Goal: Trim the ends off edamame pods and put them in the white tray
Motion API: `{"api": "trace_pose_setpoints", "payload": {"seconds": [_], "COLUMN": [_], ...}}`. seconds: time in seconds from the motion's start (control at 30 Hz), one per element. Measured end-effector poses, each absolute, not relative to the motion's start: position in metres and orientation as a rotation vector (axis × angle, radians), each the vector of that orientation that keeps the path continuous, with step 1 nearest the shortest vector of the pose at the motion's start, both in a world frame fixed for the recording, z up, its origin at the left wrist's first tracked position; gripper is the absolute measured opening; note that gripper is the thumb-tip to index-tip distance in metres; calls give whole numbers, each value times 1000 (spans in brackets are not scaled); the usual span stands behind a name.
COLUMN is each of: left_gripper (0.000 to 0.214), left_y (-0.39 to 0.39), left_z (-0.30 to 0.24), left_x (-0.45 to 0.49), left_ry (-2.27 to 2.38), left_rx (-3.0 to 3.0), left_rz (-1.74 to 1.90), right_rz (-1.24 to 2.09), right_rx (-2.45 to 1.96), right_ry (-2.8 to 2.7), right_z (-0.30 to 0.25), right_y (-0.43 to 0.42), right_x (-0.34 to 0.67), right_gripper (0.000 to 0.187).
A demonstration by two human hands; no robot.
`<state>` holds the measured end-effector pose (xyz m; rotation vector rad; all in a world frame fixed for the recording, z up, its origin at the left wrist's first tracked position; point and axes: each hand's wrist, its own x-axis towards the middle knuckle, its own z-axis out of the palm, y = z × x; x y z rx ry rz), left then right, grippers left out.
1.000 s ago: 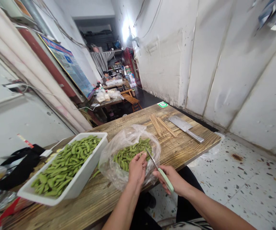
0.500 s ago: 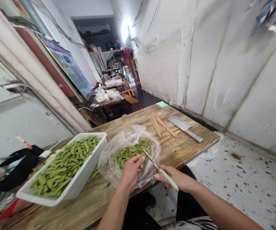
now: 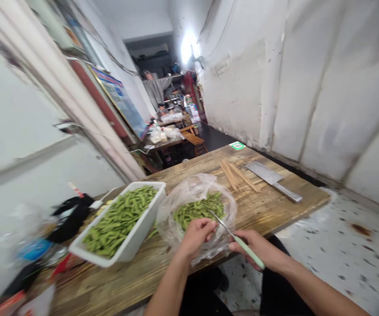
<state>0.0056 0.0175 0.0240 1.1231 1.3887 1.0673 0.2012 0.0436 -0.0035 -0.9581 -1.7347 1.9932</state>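
A clear plastic bag (image 3: 169, 210) lies rolled open on the table, with green edamame pods (image 3: 198, 208) inside. Over its near side, my left hand (image 3: 198, 237) is closed in a pinch; what sits between thumb and fingers is too small to make out. My right hand (image 3: 258, 248) grips green-handled scissors (image 3: 248, 252), their metal blades slanting up and left over the bag, close to my left fingertips. To the left stands a white plastic tub (image 3: 133, 241) heaped with more edamame pods (image 3: 120, 219).
Thin wooden skewers (image 3: 230, 175) and a cleaver (image 3: 273, 180) lie beyond the bag on the wooden table (image 3: 284, 210). Bags and a black item (image 3: 73, 217) crowd the left end. A person (image 3: 162, 109) is at a table farther back, near a wooden stool (image 3: 194, 138).
The view has swung left, so everything sits farther right in the picture. Both hands stay over the bag, with the scissors still in my right hand.
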Motion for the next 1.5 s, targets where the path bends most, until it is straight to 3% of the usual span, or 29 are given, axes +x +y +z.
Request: {"api": "trace_pose_setpoints", "payload": {"seconds": [0.13,0.27,0.37,0.43,0.57,0.7,0.87,0.93,1.13,1.3,1.5], "left_gripper": [29,20,30,30,31,32,13,9,11,13,13], "left_y": [11,7,18,29,42,39,24,30,69,72,68], "left_z": [44,81,110,127,147,146,111,82,15,10,11], "left_x": [-35,-119,-185,-218,-236,-184,-65,-28,12,19,12], "left_ry": [1579,2299,2957,3060,2945,2845,1836,1637,1783,1877,1885], "left_rx": [1202,1482,1380,1330,1424,1722,1800,1823,1963,2048,1912], "left_rz": [1253,1406,992,746,586,652,751,811,683,527,717], "right_rz": [2021,2026,2027,2033,2074,2093,2164,2184,2240,2235,2200], "right_rx": [-974,-1016,-994,-997,-1024,-921,-1004,-997,-968,-969,-947], "right_ry": [-1722,-1756,-1765,-1748,-1624,-1442,-1354,-1329,-1244,-1205,-1240], "right_z": [-21,-29,-30,-31,-30,-28,-29,-29,-28,-24,-20], "right_y": [52,58,59,58,57,58,58,56,47,45,41], "right_x": [202,207,209,208,210,217,220,219,217,220,224], "right_gripper": [47,49,47,46,44,43,45,44,43,43,44]}}
